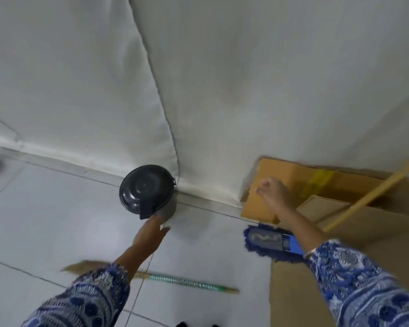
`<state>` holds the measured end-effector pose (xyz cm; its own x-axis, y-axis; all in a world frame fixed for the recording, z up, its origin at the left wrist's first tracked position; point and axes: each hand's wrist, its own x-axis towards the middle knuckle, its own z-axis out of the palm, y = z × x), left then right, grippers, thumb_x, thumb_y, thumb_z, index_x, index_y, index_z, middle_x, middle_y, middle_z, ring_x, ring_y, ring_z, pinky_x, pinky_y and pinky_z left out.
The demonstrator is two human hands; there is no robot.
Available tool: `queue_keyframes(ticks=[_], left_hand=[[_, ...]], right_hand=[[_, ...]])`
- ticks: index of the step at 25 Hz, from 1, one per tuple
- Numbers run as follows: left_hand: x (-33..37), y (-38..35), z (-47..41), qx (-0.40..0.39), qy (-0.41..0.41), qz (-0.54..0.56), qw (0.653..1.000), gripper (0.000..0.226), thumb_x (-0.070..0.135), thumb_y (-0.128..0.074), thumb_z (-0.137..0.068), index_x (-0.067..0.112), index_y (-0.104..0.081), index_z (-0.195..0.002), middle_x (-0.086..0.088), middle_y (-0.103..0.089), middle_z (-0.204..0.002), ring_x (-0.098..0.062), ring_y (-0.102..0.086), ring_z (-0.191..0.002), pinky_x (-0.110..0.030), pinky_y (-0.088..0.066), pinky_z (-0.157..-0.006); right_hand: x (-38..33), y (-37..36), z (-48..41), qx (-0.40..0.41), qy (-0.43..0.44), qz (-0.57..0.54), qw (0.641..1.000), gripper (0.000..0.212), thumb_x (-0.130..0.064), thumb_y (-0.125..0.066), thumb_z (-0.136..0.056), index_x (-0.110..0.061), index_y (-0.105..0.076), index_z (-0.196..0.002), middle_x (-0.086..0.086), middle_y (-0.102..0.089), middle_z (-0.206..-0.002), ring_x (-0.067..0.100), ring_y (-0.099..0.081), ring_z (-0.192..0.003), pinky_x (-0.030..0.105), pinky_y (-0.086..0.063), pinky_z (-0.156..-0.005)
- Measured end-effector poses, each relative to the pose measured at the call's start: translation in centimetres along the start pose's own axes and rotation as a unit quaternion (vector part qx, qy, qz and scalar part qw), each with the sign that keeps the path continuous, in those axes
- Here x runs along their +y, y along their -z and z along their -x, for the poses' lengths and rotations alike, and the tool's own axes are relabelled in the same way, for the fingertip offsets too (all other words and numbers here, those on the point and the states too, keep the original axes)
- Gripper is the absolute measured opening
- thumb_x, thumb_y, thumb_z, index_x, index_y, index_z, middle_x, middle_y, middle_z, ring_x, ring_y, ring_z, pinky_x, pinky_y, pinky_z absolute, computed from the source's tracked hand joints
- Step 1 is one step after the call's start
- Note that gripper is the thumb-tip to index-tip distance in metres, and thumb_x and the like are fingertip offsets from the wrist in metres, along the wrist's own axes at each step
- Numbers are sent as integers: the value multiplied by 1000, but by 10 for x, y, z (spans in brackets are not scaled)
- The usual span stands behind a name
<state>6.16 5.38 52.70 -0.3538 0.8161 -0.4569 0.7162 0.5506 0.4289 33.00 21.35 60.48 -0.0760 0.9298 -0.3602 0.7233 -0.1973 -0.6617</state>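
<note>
Pale grey tiles with thin dark joints cover the floor point(45, 208). Large white fabric cushions point(246, 79) with piped seams rise behind it. Flattened brown cardboard point(305, 291) lies at right under soft, even light.

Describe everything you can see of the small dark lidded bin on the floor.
The bin is small, round and dark grey, with a glossy domed lid marked by concentric rings. The lid is shut; a flat tab juts from its near edge and a small lug shows at the far right. It stands upright on the pale floor tiles, close against the white fabric cover behind it. The left hand touches its lower side with its fingertips.
</note>
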Motion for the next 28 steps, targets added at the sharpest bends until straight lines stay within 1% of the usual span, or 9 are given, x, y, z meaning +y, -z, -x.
queue_keyframes(ticks=[4,8,11,13,15,19,21,24,28], left_hand=[[-115,-80,-61,-82,9,-110,991,37,27,-54,-91,10,-49,-124,-6,-52,-131,-22,-52,-118,-35,-46,-96],[-224,-203,-123,-161,-12,-205,965,32,22,-54,-90,9,-49,-119,-5,-52,-127,-21,-50,-118,-35,-46,-95],[-287,-296,-161,-209,-62,-298,929,28,18,-55,-89,8,-50,-114,-6,-51,-125,-22,-48,-119,-34,-44,-94],[-319,-346,-182,-216,-83,-339,912,28,14,-57,-87,7,-49,-114,-7,-49,-125,-24,-48,-118,-36,-45,-96],[-345,-388,-197,-209,-94,-373,899,32,11,-58,-86,8,-47,-116,-8,-49,-126,-25,-48,-117,-37,-45,-95],[-381,-442,-210,-164,-120,-373,905,35,2,-48,-89,9,-44,-123,-9,-51,-122,-26,-51,-111,-37,-48,-88],[-389,-453,-209,-150,-145,-357,911,33,-2,-45,-88,8,-46,-120,-11,-52,-116,-27,-51,-106,-37,-51,-79],[-387,-450,-202,-150,-170,-336,914,29,-3,-49,-87,7,-49,-114,-11,-53,-112,-27,-53,-103,-36,-54,-74],[-347,-422,-190,-157,-154,-298,929,22,0,-52,-87,8,-50,-108,-9,-52,-112,-25,-51,-105,-35,-53,-74]], right_hand=[[90,-169,-43,-86,-48,25,995,31,-9,-61,-86,5,-57,-113,22,-61,-121,33,-57,-112,33,-44,-90],[209,-336,-59,-82,-227,-51,969,29,-8,-65,-81,7,-64,-106,23,-67,-113,35,-60,-107,34,-45,-87],[300,-446,-49,-103,-328,-85,935,11,-8,-67,-77,0,-70,-71,23,-67,-85,32,-62,-87,29,-40,-72],[356,-510,-42,-105,-379,-111,913,36,-10,-66,-77,-12,-50,-45,19,-55,-68,25,-53,-72,29,-35,-66],[396,-558,-35,-84,-445,-168,876,39,-14,-67,-79,-14,-46,-46,16,-54,-64,24,-50,-64,33,-38,-63],[430,-604,-38,-27,-555,-358,750,23,-12,-68,-81,-1,-55,-67,10,-49,-58,15,-46,-41,22,-45,-40],[434,-613,-41,-3,-566,-411,715,19,-9,-67,-82,7,-61,-90,17,-57,-69,20,-55,-54,27,-58,-61],[426,-601,-40,14,-575,-456,680,35,-7,-61,-86,11,-56,-115,29,-63,-113,34,-64,-98,39,-51,-93],[394,-548,-47,57,-563,-490,663,10,0,-61,-85,9,-57,-87,26,-64,-105,34,-62,-103,43,-49,-98]])
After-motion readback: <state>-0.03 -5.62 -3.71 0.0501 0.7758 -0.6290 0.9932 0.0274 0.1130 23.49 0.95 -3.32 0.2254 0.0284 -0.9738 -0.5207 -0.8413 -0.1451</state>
